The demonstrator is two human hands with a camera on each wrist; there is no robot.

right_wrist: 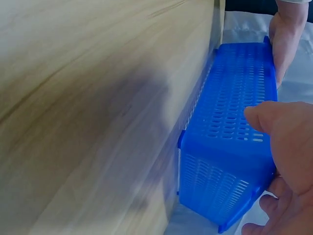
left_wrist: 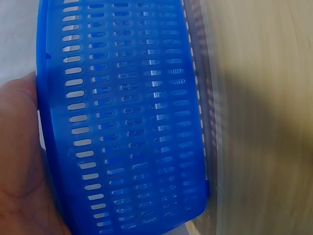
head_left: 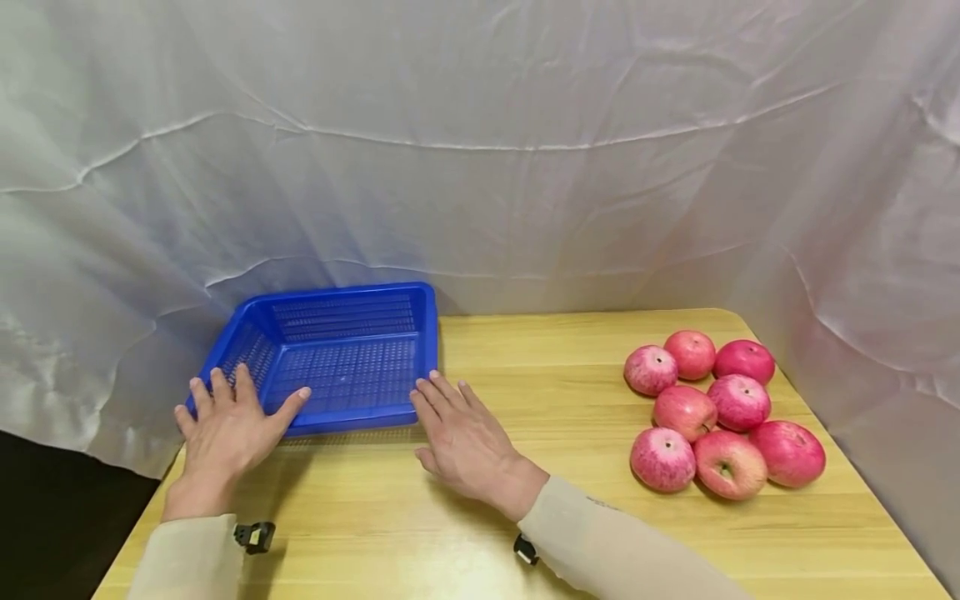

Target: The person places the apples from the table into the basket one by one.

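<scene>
A blue plastic basket (head_left: 352,417) with slotted walls sits on the table's left part. My left hand (head_left: 228,433) lies at its near left corner, fingers spread over the rim and thumb extended along the front. At the near right corner is my right hand (head_left: 472,442), its fingers straight and close together by the rim. In the left wrist view the left hand (left_wrist: 19,156) is against the basket's rim (left_wrist: 46,122). From the right wrist, the right hand (right_wrist: 293,147) is seen beside the basket's corner (right_wrist: 225,152), thumb extended; its exact contact is unclear.
Several pink-red apples (head_left: 731,462) stand grouped on the right of the wooden table (head_left: 540,358). A pale cloth (head_left: 480,208) hangs behind and around the table. The table's left edge drops off into a dark area (head_left: 52,508).
</scene>
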